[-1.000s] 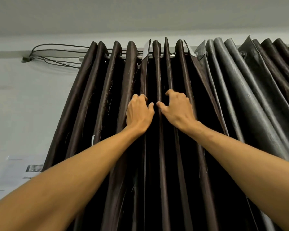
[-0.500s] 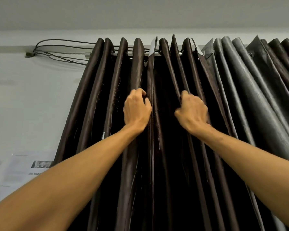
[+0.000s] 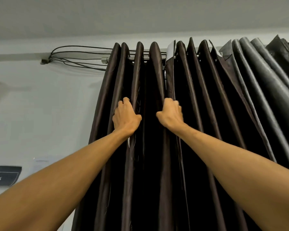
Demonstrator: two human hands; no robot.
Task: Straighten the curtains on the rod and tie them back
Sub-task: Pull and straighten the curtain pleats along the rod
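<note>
A pale grey wall [image 3: 40, 114] meets a plain grey ceiling [image 3: 140, 14]. High on the wall, black cables [image 3: 52, 57] fan out from a small clip [image 3: 44, 61]. Low on the left, a dark sign [image 3: 5, 175] hangs beside a white paper sheet [image 3: 40, 164]. The light is soft and even.

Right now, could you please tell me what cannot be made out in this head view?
All in the head view.
Fingertips of left hand and right hand: buried in brown curtain folds.
Rod: mostly covered by curtain tops; right end unseen.
Curtain bottoms, any tie-backs: cut off by lower edge.
Grey curtain: cut off by right edge.
Wall sign: cut by left edge, text incomplete.
</note>
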